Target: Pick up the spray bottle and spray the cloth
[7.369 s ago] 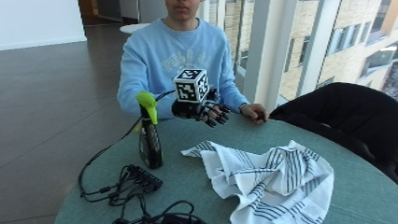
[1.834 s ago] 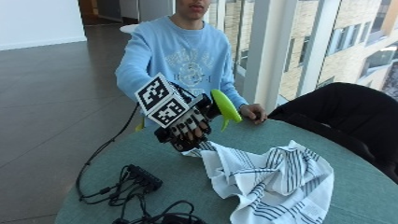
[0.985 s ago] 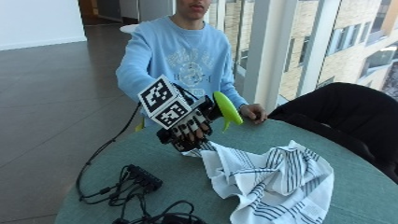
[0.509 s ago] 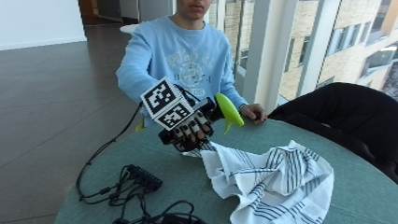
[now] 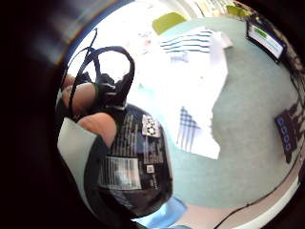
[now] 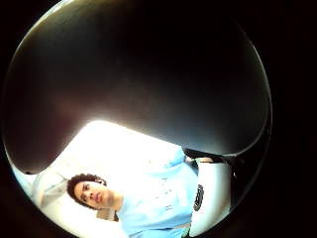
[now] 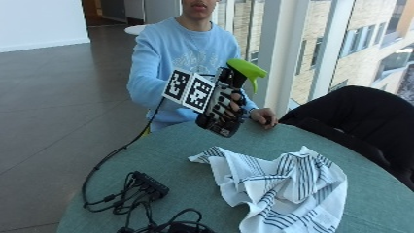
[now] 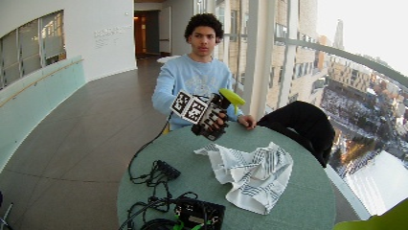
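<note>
A round teal table point(image 7: 194, 155) sits by tall windows point(image 7: 362, 43). On its near side lies a tangle of black cables point(image 7: 139, 194) with a small black block point(image 7: 150, 183) among them. At the near edge, a black box point(image 8: 199, 212) with green on it. Behind the table stands a black chair point(image 7: 353, 116), and grey floor point(image 7: 58, 102) stretches away.
</note>
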A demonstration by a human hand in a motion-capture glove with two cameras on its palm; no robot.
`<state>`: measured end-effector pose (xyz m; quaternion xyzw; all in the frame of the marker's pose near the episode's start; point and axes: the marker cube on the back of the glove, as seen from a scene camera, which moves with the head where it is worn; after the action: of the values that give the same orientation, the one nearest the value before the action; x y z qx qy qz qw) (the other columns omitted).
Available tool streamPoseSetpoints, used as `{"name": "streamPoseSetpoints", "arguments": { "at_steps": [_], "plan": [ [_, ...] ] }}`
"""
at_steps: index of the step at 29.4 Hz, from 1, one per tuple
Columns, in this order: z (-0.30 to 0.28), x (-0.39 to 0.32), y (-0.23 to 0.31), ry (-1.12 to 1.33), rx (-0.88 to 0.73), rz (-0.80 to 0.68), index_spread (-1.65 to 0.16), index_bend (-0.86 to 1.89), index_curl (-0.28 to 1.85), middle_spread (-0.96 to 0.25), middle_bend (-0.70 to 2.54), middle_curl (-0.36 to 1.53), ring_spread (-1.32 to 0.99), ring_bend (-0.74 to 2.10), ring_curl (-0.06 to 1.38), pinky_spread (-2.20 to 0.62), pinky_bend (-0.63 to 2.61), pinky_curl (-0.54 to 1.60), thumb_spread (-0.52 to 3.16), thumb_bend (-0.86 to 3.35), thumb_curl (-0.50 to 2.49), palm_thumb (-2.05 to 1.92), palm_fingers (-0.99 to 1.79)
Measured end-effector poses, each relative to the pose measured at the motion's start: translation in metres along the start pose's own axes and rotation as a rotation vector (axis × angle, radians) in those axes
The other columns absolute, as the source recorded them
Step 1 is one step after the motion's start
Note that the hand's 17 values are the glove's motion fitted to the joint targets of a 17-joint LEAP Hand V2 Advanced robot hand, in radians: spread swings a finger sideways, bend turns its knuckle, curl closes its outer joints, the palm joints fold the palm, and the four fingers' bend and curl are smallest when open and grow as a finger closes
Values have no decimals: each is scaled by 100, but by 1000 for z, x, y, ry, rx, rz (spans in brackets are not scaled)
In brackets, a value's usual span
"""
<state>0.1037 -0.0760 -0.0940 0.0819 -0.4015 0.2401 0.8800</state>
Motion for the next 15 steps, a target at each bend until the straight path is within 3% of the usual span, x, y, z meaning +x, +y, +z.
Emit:
{"name": "streamPoseSetpoints", "arguments": {
  "at_steps": [9,15],
  "plan": [
    [99,-43,-18,-174,-22,-230,-24,13,36,-11,19,46,-3,41,37,13,25,37,72,-3,67,97,109],
    [171,-63,-32,-229,-74,-297,-24,13,36,-11,19,45,-3,41,37,13,24,37,73,-3,67,97,108]
  ]
}}
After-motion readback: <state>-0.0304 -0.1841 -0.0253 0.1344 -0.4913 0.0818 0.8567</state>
